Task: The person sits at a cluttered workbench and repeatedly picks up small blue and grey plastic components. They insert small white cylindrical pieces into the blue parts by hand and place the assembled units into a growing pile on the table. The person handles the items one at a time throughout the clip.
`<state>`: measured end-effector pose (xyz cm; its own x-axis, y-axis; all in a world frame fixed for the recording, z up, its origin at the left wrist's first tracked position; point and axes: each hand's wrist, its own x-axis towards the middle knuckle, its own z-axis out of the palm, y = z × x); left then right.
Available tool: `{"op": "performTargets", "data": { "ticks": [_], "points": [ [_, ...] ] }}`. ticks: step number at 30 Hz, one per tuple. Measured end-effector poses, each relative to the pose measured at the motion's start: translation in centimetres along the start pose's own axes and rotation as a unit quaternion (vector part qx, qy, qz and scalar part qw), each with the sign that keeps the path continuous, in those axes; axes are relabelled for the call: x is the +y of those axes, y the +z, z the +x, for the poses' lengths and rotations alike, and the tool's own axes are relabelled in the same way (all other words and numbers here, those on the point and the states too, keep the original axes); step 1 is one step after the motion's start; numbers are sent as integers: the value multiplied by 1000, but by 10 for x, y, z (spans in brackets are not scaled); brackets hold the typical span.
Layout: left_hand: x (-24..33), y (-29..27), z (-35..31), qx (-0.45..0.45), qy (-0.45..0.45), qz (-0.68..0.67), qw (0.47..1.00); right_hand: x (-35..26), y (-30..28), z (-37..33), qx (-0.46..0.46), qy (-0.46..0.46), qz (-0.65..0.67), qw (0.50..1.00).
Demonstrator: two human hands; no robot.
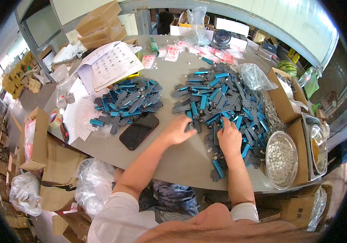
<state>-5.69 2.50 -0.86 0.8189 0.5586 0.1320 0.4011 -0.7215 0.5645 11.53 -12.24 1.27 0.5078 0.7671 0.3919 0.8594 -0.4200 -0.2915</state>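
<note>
A large pile of dark grey and blue parts spreads over the right half of the table. My left hand is at the pile's left edge, with thumb and fingers apart and nothing visible between them. Over the pile's near part, my right hand has its fingers bent and closed around the end of a grey and blue part. A smaller heap of the same parts lies to the left. Just below it rests a dark phone, nearer my left forearm.
At right stand a metal bowl of small white pieces, loose screws and an open cardboard box. Printed sheets, a tape roll and a green bottle are left and far. A small black fan stands behind.
</note>
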Motion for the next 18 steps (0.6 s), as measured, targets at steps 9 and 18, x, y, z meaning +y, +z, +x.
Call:
{"op": "performTargets", "data": {
  "ticks": [9,18],
  "points": [
    [-69,0,100,247,74,77,963,9,10,1,78,-21,-18,997],
    [-105,11,104,238,26,109,965,-4,-7,-1,153,-37,114,981]
  ]
}}
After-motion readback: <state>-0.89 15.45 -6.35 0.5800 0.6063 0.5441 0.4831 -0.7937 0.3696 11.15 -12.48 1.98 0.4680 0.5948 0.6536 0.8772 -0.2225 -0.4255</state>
